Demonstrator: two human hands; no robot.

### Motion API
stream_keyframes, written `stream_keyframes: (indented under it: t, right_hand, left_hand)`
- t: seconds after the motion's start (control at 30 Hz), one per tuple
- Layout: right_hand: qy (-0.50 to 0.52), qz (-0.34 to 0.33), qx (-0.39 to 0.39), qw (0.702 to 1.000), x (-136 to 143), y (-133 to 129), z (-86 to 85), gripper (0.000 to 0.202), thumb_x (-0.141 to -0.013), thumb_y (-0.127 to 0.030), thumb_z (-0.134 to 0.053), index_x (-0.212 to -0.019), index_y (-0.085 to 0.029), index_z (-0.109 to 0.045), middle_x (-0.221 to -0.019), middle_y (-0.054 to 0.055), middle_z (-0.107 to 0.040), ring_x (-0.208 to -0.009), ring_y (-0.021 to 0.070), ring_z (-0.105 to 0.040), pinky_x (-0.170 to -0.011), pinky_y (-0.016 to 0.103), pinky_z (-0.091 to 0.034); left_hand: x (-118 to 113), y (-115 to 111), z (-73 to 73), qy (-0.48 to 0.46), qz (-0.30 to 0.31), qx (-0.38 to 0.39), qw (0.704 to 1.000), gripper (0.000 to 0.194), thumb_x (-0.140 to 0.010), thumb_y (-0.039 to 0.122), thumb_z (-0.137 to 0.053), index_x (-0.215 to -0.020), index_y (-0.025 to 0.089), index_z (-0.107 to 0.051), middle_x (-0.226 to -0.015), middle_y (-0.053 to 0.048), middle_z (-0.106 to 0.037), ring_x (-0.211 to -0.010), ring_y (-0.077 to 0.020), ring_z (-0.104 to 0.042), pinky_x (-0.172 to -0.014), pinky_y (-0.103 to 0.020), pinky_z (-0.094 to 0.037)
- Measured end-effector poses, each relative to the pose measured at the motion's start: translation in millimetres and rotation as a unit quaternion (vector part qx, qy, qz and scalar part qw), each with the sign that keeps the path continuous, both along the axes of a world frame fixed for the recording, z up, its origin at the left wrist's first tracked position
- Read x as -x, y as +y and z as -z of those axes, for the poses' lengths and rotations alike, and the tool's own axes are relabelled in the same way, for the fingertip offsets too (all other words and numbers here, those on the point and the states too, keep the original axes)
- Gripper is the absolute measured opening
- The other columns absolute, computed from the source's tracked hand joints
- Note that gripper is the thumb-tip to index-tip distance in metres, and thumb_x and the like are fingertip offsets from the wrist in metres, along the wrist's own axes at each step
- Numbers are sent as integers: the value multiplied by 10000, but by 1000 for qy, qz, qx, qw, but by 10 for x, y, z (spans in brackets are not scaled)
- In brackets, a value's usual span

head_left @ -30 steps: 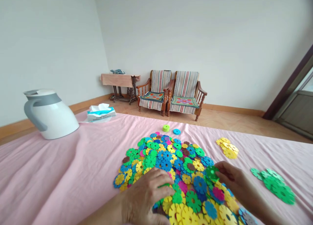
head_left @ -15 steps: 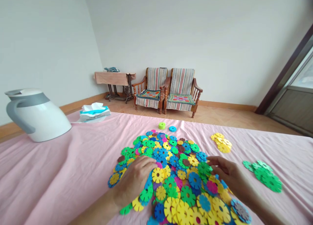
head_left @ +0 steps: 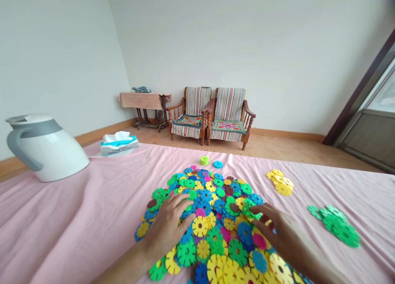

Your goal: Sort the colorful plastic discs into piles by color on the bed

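Note:
Plastic snowflake discs (head_left: 200, 226) in several colours lie heaped across the pink cloth in front of me. My left hand (head_left: 169, 218) rests over the left side of the heap, its thumb and fingers spread apart with nothing seen between them. On the right side of the heap, my right hand (head_left: 274, 224) has its index finger and thumb at a green snowflake disc (head_left: 247, 208), which it appears to grip at the edge. The right hand's other fingers are curled and partly hidden.
Yellow discs (head_left: 280, 182) and green discs (head_left: 341, 227) lie in separate groups at the right. Lime discs (head_left: 204, 160) and blue discs (head_left: 217, 164) sit beyond the heap. A white jug (head_left: 58, 152) and a tissue box (head_left: 119, 144) stand left; two chairs (head_left: 230, 107) are behind.
My right hand has moved left over the heap, and the green snowflake disc at its fingertips has shifted with it. My left hand's thumb and fingers have spread apart.

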State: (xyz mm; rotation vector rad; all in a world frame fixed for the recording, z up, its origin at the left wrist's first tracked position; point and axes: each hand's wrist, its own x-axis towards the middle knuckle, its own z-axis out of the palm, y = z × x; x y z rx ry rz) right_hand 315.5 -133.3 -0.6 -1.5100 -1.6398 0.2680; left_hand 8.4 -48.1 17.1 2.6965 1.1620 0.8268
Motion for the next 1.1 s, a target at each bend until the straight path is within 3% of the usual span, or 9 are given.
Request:
stream_keyframes:
  t: [0.1, 0.3, 0.43, 0.6, 0.73, 0.9, 1.0, 1.1]
  right_hand:
    - [-26, -5, 43, 999, 76, 268, -140, 295, -871, -403, -456, -911, -200, -667, -856, 74, -692, -695, 186, -645, -582, 304, -518]
    - [-171, -18, 62, 983, 112, 1092, -145, 347, -892, -237, -380, -1044, -179, -686, -1070, 95, -703, -1019, 228, -615, -914, 361, -444]
    - [-188, -5, 87, 978, 192, 1525, -78, 347, -875, -184, -391, -1034, -158, -698, -1080, 115, -703, -1055, 253, -592, -920, 376, -422]
    - [-190, 5, 102, 977, 257, 1774, -7, 373, -881, -173, -362, -1040, -150, -699, -1080, 138, -699, -1040, 287, -601, -890, 425, -423]
    - [-172, -8, 93, 981, 246, 1716, 40, 359, -882, -205, -374, -1048, -156, -688, -1067, 115, -705, -1020, 242, -626, -884, 354, -441]
    - [-145, -26, 87, 985, 209, 1339, 42, 340, -891, -302, -376, -992, -181, -676, -950, 74, -718, -888, 217, -664, -797, 319, -490]
    - [-127, -41, 60, 989, 293, 1027, -81, 347, -909, -351, -376, -1033, -192, -658, -972, 75, -704, -885, 221, -665, -804, 342, -497]
    - [-124, -77, 16, 989, 522, 686, -310, 327, -916, -360, -409, -1072, -199, -647, -1001, 89, -691, -955, 233, -642, -868, 380, -479]
  left_hand:
    - [-11, -13, 1, 5, 5, 2, 1000, 235, -903, 313, -569, -1113, 240, -646, -1191, -71, -627, -1131, -264, -570, -1014, -528, -436]
    - [-5, -30, -33, 11, 1, 0, 1000, 246, -893, 262, -570, -1129, 237, -637, -1201, -74, -620, -1135, -276, -561, -993, -527, -458]
    - [-9, -59, -59, 10, 0, 7, 1000, 247, -879, 238, -583, -1117, 243, -645, -1200, -72, -621, -1131, -276, -564, -984, -515, -470]
    - [-19, -62, -60, 12, -7, 19, 1000, 254, -865, 229, -603, -1115, 238, -651, -1202, -78, -624, -1134, -286, -564, -993, -530, -459]
    - [-23, -63, -52, -2, 7, 35, 999, 246, -859, 220, -626, -1101, 240, -662, -1188, -72, -641, -1130, -274, -576, -986, -509, -472]
    - [-91, -195, -104, -10, 67, 70, 995, 285, -877, 289, -629, -1160, 252, -640, -1257, -64, -627, -1184, -253, -560, -1005, -452, -475]
    - [-143, -284, -154, -19, 124, 87, 988, 308, -918, 255, -561, -1223, 262, -599, -1315, -52, -592, -1206, -212, -553, -1019, -377, -471]
    - [-130, -261, -190, -92, 124, 86, 984, 315, -966, 178, -426, -1224, 253, -590, -1278, -43, -615, -1179, -168, -570, -1009, -317, -472]
